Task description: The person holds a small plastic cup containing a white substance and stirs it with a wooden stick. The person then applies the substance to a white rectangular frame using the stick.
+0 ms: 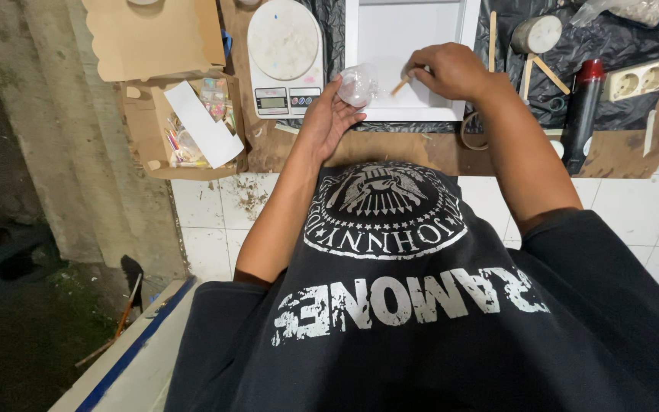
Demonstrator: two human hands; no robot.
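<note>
My left hand point(328, 114) cradles a small clear plastic cup point(358, 84) at the near edge of a white frame point(352, 46) lying on the workbench. The cup is tipped toward my right hand. My right hand point(451, 70) is closed around a thin wooden stick point(401, 84), whose tip points into the cup's mouth. Both hands hover over the lower left part of the white panel point(406, 38) inside the frame. My black printed shirt fills the lower half of the view.
A white digital scale point(284, 57) stands left of the frame. An open cardboard box point(181, 126) of small items sits further left. Right of the frame lie wooden sticks point(493, 38), a tape roll point(538, 34), a red-capped black can point(583, 107) and a power strip point(650, 76).
</note>
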